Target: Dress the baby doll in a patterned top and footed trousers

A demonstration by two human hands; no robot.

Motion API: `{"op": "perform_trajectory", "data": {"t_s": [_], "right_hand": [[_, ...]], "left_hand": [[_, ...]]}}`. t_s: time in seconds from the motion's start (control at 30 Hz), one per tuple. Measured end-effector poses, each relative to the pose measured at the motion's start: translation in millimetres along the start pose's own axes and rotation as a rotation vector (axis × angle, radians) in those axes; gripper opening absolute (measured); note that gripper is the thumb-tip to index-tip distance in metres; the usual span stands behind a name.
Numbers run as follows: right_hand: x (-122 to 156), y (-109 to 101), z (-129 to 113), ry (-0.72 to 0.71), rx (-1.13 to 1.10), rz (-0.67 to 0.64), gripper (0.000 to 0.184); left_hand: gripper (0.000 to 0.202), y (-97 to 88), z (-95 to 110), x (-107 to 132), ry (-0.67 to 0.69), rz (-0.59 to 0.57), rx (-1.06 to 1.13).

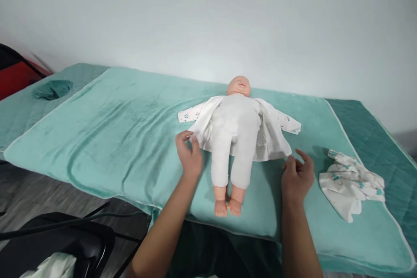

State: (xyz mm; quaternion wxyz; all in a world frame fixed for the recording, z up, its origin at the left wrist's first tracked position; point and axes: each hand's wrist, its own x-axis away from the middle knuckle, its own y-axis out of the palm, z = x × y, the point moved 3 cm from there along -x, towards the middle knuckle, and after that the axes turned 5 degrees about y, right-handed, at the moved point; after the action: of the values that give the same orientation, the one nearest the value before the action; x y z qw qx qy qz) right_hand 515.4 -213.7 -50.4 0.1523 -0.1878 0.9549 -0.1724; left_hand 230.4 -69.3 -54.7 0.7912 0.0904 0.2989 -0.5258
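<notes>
A baby doll (pixel 235 130) with a white cloth body lies on its back, its head by the wall and its bare feet towards me. Spread open beneath it is a white baby shirt (pixel 273 142), with printed sleeves stretched out to both sides. My left hand (pixel 189 154) pinches the shirt's left front edge between thumb and fingers. At the lower right corner of the shirt, my right hand (pixel 297 176) has thumb and fingers closed on the hem, its index finger raised.
A green padded bed (pixel 107 139) stands against the white wall (pixel 146 21). A crumpled printed garment (pixel 353 182) lies on its right part. A face hole (pixel 54 90) is at the far left. A black chair (pixel 58 239) with cloth on it stands lower left.
</notes>
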Motion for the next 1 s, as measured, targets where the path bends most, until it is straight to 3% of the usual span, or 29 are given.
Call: {"op": "perform_trajectory", "data": {"t_s": [0.17, 0.27, 0.4, 0.6, 0.73, 0.87, 1.0], "right_hand": [[12.7, -2.4, 8.6, -0.180, 0.022, -0.202, 0.029], [21.5, -17.0, 14.5, -0.275, 0.052, -0.182, 0.024], [30.6, -34.1, 20.0, -0.289, 0.065, -0.142, 0.022], [29.7, -21.3, 20.0, -0.223, 0.045, -0.216, 0.024], [26.3, -10.3, 14.2, -0.306, 0.124, -0.209, 0.020], [23.8, -7.7, 7.6, -0.402, 0.066, -0.163, 0.015], [23.1, -2.3, -8.5, -0.585, -0.030, -0.136, 0.015]], "left_hand": [[0.017, 14.5, 4.7, 4.8, -0.006, -0.386, -0.013], [0.017, 17.5, 5.5, 6.6, 0.081, -0.490, -0.093], [0.015, 16.1, 7.2, 9.5, 0.226, -0.500, -0.194], [0.024, 10.1, 11.8, 13.5, 0.100, -0.520, -0.096], [0.030, 12.9, 11.4, 13.3, 0.037, -0.535, -0.015], [0.041, 21.7, 6.4, 11.8, -0.026, -0.583, 0.000], [0.043, 27.9, 11.5, 5.7, -0.042, -0.489, 0.032]]}}
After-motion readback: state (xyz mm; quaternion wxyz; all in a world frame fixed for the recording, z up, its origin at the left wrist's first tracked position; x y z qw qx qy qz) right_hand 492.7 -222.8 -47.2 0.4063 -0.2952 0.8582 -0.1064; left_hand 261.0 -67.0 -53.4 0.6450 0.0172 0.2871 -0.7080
